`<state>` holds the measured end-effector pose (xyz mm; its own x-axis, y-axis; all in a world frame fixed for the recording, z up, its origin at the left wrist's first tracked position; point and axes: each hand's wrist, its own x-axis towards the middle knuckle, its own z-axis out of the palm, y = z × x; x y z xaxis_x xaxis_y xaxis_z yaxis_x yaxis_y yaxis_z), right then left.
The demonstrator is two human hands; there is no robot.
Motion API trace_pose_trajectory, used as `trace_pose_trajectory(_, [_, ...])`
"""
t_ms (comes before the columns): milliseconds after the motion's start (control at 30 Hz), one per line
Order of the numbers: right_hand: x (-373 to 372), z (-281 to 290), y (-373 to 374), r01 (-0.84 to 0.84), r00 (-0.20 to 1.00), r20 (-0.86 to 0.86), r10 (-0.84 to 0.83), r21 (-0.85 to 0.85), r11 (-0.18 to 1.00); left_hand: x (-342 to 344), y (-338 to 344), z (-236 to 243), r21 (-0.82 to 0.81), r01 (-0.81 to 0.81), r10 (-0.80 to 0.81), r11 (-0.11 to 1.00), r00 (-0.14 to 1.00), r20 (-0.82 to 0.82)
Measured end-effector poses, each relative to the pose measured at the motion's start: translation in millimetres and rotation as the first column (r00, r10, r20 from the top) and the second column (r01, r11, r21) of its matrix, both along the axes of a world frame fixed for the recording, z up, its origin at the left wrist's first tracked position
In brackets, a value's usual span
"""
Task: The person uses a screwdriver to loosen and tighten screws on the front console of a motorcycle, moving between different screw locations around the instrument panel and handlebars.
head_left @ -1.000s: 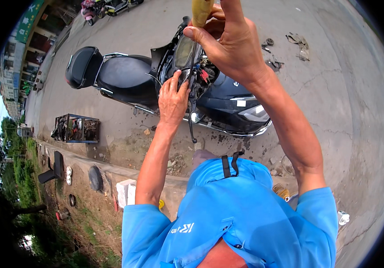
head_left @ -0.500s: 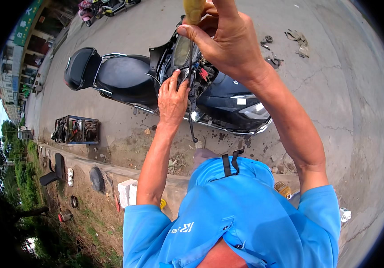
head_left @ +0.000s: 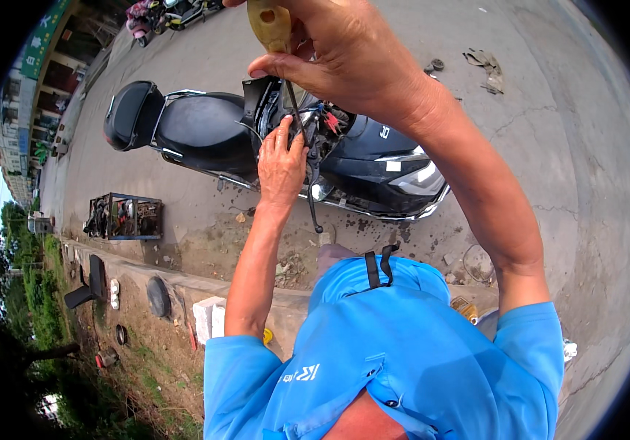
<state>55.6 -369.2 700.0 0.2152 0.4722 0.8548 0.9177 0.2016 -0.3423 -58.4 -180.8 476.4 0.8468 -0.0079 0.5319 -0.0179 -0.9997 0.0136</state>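
Observation:
My right hand (head_left: 351, 70) grips the yellow handle (head_left: 269, 28) of a screwdriver above a black scooter (head_left: 201, 128); the thin shaft (head_left: 292, 99) points down into the opened handlebar cover. My left hand (head_left: 280, 165) rests there, fingertips bent down beside the shaft; what they pinch, if anything, is hidden. Red connectors and wiring (head_left: 330, 121) show to the right of the shaft, and a brake lever (head_left: 315, 213) hangs below my left hand. The dash is partly hidden behind my right hand.
A metal tool crate (head_left: 131, 216) sits on the pavement at left. A low concrete kerb (head_left: 168, 279) borders dirt with a black chair (head_left: 91, 282) and white blocks (head_left: 208, 315). Loose parts and cloth (head_left: 487, 70) lie at upper right. Other scooters (head_left: 175, 15) are parked farther off.
My right hand has shifted left with the screwdriver, and more of its handle and shaft shows. My left hand has stayed on the scooter, moving only slightly.

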Motion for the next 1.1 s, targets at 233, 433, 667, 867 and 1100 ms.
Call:
trace_pose_trajectory(233, [11.7, 1.1, 6.0, -0.165, 0.986, 0.007, 0.165, 0.066, 0.984, 0.1, 4.5, -4.2, 0.044, 0.022, -0.022, 0.999, 1.000, -0.003])
trace_pose_trajectory(433, [-4.0, 13.7, 2.1, 0.002, 1.000, 0.022, 0.001, -0.120, 0.993, -3.1, -8.7, -3.3, 0.091, -0.074, 0.073, 0.993, 0.997, 0.009])
trace_pose_trajectory(667, [5.3, 13.2, 8.1, -0.084, 0.994, 0.070, 0.089, -0.073, 0.994, 1.0, -26.0, -9.3, 0.060, -0.222, 0.216, 0.973, 0.972, 0.096])
trace_pose_trajectory(867, [-18.7, 18.7, 5.1, 0.031, 0.999, -0.032, -0.030, 0.031, 0.999, 4.5, -25.9, -18.5, 0.040, -0.298, 0.288, 0.954, 0.945, 0.156])
trace_pose_trajectory(1100, [0.2, 17.7, -5.8, 0.050, 0.995, 0.094, -0.040, -0.108, 0.993, 7.8, -26.5, -19.8, 0.028, -0.277, 0.266, 0.961, 0.945, 0.192])
